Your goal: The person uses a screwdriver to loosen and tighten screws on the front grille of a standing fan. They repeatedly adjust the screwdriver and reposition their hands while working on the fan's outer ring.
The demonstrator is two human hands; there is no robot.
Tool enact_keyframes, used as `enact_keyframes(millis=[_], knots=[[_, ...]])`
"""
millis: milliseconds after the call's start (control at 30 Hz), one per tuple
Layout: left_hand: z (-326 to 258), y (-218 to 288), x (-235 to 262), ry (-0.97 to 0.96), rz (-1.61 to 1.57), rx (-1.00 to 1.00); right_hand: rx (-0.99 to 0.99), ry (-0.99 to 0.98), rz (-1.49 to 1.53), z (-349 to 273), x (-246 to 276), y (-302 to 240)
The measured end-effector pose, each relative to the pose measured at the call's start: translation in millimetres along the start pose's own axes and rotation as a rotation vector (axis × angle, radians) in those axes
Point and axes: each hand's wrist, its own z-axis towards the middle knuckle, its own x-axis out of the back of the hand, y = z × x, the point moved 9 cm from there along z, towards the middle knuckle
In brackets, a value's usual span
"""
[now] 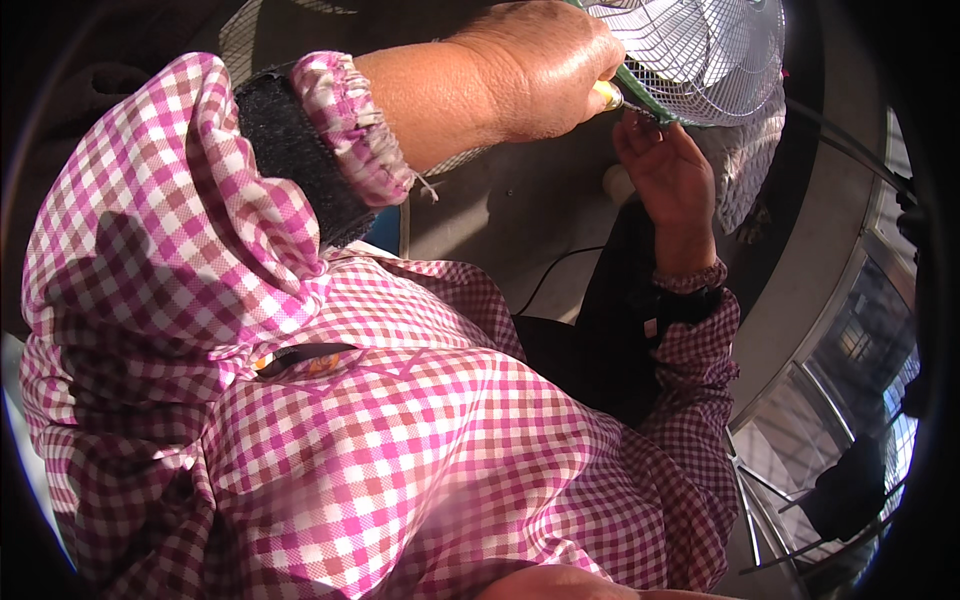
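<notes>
Past the pink-checked smock [400, 450], gripping a yellow-handled tool [607, 95] in the left hand [540, 70] at the green rim [641, 94] of the wire mesh dome [705, 60], right hand [672, 175] just below with grip unclear, possibly risking a slip into it if pushed too hard.

The smock [400, 430] was checked in 3 colours: magenta, brown and white. Its left cuff [352, 130] repeated that check, over a black inner sleeve [285, 125]. The wire mesh [745, 55] was silver and finely gridded, its rim [645, 97] green. The small handle [606, 94] was yellow. The trousers [560, 352] and thin cord [552, 268] were black, the floor [455, 220] grey.
</notes>
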Motion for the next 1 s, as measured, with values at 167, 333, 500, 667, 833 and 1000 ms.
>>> enact_keyframes(millis=[167, 333, 500, 667, 833, 1000], knots=[[-2.2, 0.5, -0.5, 0.012, -0.061, -0.014, 0.002, 0.009, 0.009, -0.8, 1.0, 0.2], [2.2, -6.2, -7.3, -0.013, -0.086, 0.007, 0.006, -0.008, -0.008, -0.5, -1.3, 0.6], [1.9, -4.0, -8.9, 0.09, -0.001, -0.128, 0.012, 0.024, 0.025, -0.6, -1.3, -1.2], [5.5, -16.0, -16.4, 0.13, 0.289, -0.013, 0.038, 0.013, 0.042, -0.4, -3.9, -2.0], [7.4, -0.9, -22.4, 0.163, 0.498, -0.178, 0.08, -0.072, 0.08, 0.1, -10.8, -1.9], [7.7, 3.7, -18.3, 0.177, 0.582, -0.227, 0.109, 0.06, 0.058, 3.1, -12.1, -0.5]])
